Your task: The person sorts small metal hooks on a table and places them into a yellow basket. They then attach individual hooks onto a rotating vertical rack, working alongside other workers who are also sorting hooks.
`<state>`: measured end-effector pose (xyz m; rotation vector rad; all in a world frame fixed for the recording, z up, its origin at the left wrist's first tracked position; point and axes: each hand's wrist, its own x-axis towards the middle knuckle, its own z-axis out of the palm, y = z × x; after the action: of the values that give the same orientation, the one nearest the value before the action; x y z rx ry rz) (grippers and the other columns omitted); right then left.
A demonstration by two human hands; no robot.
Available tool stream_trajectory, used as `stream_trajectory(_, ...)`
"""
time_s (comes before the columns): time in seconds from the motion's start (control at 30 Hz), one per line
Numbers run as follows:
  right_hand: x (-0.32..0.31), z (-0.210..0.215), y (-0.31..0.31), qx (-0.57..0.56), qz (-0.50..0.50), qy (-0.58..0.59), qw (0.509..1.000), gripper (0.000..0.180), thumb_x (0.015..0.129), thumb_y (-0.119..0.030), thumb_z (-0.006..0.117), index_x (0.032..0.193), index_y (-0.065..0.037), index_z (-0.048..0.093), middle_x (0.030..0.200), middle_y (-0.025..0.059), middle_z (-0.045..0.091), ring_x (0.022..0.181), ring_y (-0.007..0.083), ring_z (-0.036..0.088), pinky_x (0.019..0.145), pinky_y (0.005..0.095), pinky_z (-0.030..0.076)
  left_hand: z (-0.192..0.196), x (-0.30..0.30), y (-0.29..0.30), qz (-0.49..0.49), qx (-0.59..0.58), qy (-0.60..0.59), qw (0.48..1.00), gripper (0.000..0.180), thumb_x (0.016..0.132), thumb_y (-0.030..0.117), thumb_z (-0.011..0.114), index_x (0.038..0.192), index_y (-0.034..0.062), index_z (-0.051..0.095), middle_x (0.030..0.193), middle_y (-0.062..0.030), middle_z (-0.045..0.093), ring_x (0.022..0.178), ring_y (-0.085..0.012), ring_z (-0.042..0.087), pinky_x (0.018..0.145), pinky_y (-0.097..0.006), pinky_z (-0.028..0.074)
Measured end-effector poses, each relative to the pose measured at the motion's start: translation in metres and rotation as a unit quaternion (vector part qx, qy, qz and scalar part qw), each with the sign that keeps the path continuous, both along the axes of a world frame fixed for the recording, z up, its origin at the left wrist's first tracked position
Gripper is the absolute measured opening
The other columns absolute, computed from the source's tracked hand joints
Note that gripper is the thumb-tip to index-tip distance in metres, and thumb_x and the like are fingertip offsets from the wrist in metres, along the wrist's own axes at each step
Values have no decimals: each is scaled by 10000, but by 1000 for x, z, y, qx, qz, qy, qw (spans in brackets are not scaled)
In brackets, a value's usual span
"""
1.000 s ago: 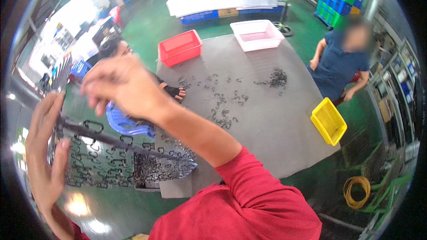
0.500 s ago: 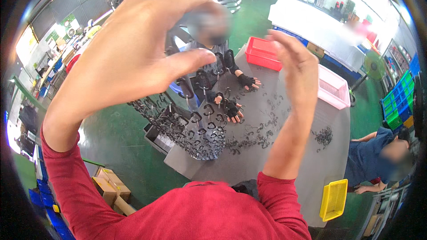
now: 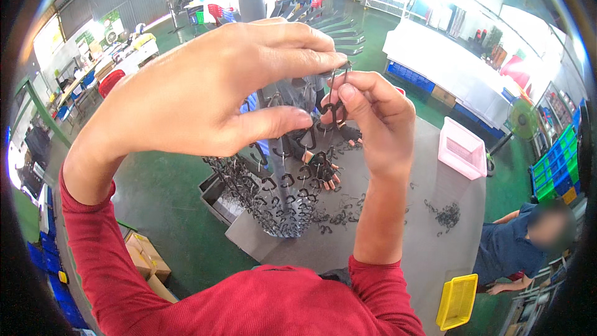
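My left hand [image 3: 211, 90] is raised with fingers stretched out and thumb apart. Its fingertips reach the top of a thin metal hook beside my right hand. My right hand [image 3: 379, 118] is closed, its thumb and fingers pinching a black carabiner-shaped piece [image 3: 333, 111] that hangs under that hook. Below both hands, a rack carries many similar black carabiner-shaped pieces [image 3: 287, 180] in hanging rows. Part of the rack is hidden behind my left hand.
A grey table [image 3: 429, 155] bears a loose pile of black pieces [image 3: 448, 214], a pink basket [image 3: 463, 149] and a yellow basket [image 3: 457, 302]. Opposite, a co-worker's black-gloved hand [image 3: 324, 171] is near the rack. Another person [image 3: 513, 242] is at the right.
My right hand has moved left to meet my left fingertips and now pinches a black piece. My left hand has shifted slightly. The view has tilted, and the red basket is mostly hidden.
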<state>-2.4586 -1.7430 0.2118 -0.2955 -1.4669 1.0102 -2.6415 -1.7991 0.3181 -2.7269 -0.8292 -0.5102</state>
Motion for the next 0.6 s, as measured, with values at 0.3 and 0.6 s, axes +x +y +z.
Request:
stream_trajectory(0.3, 6, -12, -2, 18, 2, 95, 995, 102, 867, -27, 549, 895, 49, 611, 752, 77, 608, 631, 105, 571, 569, 226, 482, -8, 10, 0, -37, 5, -1, 999, 534, 724, 78, 633, 1236, 19, 490, 1170, -163, 514, 1036, -327, 511, 892, -385, 408)
stream_trajectory(0.6, 26, -18, -8, 16, -59, 137, 989, 106, 856, -44, 569, 887, 48, 612, 716, 83, 602, 604, 120, 568, 568, 243, 468, -12, 21, 5, -32, 23, 11, 999, 527, 726, 64, 627, 1235, 29, 493, 1172, -160, 515, 1034, -333, 517, 883, -389, 417)
